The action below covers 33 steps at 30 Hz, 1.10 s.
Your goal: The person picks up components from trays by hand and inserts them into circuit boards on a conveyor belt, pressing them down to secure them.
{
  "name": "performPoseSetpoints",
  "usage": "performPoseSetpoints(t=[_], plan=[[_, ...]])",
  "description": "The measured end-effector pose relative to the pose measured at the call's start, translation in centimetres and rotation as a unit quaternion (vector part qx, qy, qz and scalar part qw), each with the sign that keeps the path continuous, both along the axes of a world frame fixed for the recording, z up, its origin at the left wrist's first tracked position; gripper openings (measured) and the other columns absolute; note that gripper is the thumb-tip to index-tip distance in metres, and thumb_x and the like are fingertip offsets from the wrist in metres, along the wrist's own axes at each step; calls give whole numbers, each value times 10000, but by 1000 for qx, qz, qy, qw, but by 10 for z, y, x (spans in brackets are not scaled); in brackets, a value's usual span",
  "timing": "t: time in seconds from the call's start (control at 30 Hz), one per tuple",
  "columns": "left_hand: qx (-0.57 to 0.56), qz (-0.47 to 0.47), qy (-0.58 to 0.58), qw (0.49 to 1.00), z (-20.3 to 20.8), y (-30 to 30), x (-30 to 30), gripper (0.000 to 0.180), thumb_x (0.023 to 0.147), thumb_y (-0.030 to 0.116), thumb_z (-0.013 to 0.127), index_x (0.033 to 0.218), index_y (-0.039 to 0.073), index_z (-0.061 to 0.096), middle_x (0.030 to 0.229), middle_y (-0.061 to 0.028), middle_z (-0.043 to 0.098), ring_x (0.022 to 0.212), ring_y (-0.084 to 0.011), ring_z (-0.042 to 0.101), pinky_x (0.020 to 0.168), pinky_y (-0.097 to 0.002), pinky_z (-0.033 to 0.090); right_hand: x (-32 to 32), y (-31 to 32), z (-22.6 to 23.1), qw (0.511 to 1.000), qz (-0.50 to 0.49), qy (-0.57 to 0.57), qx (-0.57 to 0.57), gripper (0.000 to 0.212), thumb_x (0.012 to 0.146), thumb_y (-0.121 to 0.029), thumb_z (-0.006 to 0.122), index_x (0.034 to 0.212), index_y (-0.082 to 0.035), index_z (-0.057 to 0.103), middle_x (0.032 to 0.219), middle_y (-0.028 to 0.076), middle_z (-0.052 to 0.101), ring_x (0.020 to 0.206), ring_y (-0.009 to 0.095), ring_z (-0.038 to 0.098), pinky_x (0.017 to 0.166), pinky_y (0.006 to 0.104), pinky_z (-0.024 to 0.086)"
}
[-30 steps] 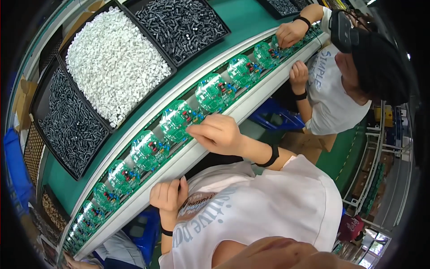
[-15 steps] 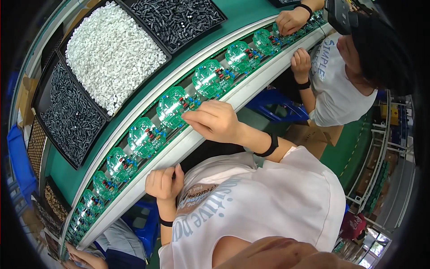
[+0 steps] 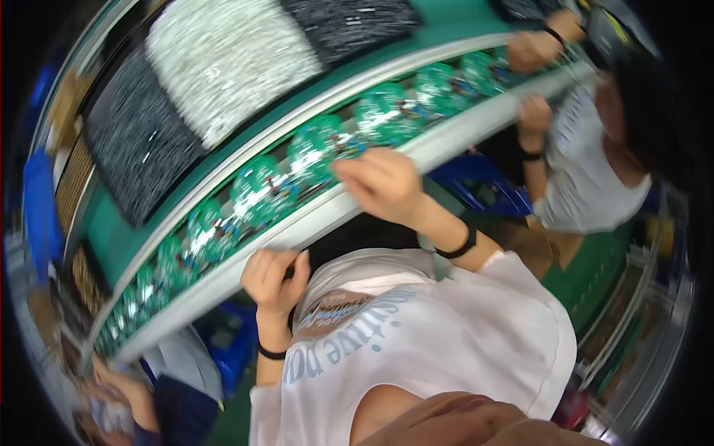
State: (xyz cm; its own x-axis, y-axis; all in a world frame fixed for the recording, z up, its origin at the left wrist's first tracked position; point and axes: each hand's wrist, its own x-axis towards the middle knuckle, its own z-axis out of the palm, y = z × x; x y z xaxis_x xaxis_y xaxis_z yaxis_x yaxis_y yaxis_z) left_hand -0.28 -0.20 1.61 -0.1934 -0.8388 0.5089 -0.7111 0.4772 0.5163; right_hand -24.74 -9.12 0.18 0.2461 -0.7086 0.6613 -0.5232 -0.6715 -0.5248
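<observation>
My right hand (image 3: 383,186) hangs at the near edge of a row of round green circuit boards. Its thumb and fingers are pressed together close to one circuit board (image 3: 318,149); what they hold, if anything, is hidden by the fingers and blur. Lower down to the left, my left hand (image 3: 275,282) rests by the pale rail (image 3: 320,219) with its fingers curled in, and their contents do not show. Red and blue parts stand on the boards. Past the line, a black tray of small white pieces (image 3: 230,67) sits between trays of dark pieces (image 3: 141,137).
At the right, a co-worker's hand (image 3: 532,50) is over the boards and the other hand (image 3: 534,115) is by the rail. Another person's arm (image 3: 126,386) shows at lower left. Blue stools (image 3: 483,182) and cardboard (image 3: 532,245) are beneath the line.
The whole view has swung, so the trays and boards appear shifted right and up, with smearing. My right hand has moved slightly right in the picture and remains pinched; my left stays curled.
</observation>
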Motion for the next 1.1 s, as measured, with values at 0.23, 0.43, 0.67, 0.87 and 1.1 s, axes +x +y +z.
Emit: performPoseSetpoints(t=[0.23, 0.43, 0.67, 0.87, 1.1], plan=[[91, 49, 95, 990, 54, -3, 54, 109, 815, 2, 776, 796, 27, 672, 704, -84, 630, 584, -202, 572, 548, -319, 434, -3, 1, 4, 1000, -4, 27, -6, 198, 845, 90, 755, 1012, -17, 755, 739, 107, 650, 571, 225, 545, 519, 323, 419], [46, 123, -110, 985, 114, -74, 120, 261, 902, 156, 765, 1142, 78, 697, 1067, -106, 697, 939, -284, 700, 788, -356, 567, -1, 4, -1, 1000, 20, 11, -16, 185, 867, 105, 745, 1029, 16, 746, 748, 108, 646, 567, 183, 527, 505, 290, 396], [31, 26, -218, 975, 106, -238, 151, 612, 967, 265, 686, 1467, -7, 461, 1512, -261, 479, 1397, -448, 455, 1181, -491, 374, -7, 1, -5, 1000, 14, 14, -15, 192, 873, 109, 738, 1041, 17, 741, 763, 105, 651, 579, 170, 549, 502, 268, 409], [9, 46, -204, 978, 69, -328, 147, 552, 939, 242, 696, 1409, 6, 527, 1440, -268, 525, 1355, -462, 476, 1150, -505, 402, -8, 0, -4, 1000, 10, 22, -16, 197, 876, 112, 732, 1048, 17, 739, 771, 105, 658, 574, 174, 551, 497, 267, 415], [36, -4, -258, 966, 79, -307, 161, 369, 929, 175, 701, 1267, 34, 659, 1352, -242, 581, 1264, -431, 544, 1081, -488, 454, -7, 0, -3, 999, 11, 25, -24, 198, 876, 114, 730, 1050, 20, 740, 770, 105, 659, 568, 177, 547, 490, 270, 410]])
